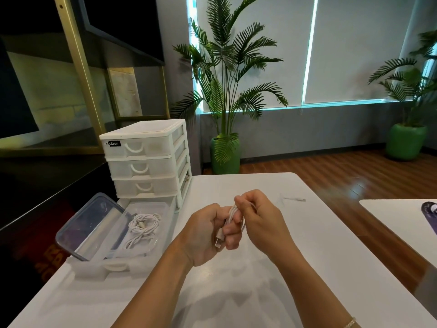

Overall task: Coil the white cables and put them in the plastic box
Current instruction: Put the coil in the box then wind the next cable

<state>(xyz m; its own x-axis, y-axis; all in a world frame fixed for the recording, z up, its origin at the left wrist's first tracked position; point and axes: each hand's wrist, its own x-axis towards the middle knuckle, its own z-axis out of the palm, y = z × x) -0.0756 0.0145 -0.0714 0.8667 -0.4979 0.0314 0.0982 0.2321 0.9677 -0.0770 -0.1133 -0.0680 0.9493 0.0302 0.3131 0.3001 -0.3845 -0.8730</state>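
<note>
Both my hands hold one white cable [233, 215] above the middle of the white table [319, 245]. My left hand [208, 235] grips the bundled loops, and a plug end sticks out below its fingers. My right hand [256, 216] pinches the same cable from the right, fingers curled round it. Its free end [295, 199] lies blurred on the table farther back. To the left stands the clear plastic box [163, 223], open, with two coiled white cables [142, 227] inside. Its clear lid [89, 228] with a dark rim leans against the box's left side.
A white drawer unit [146, 159] with three drawers stands behind the box at the table's left rear. A second white table [406, 218] carries a dark object at the right. Potted palms stand on the wooden floor by the window.
</note>
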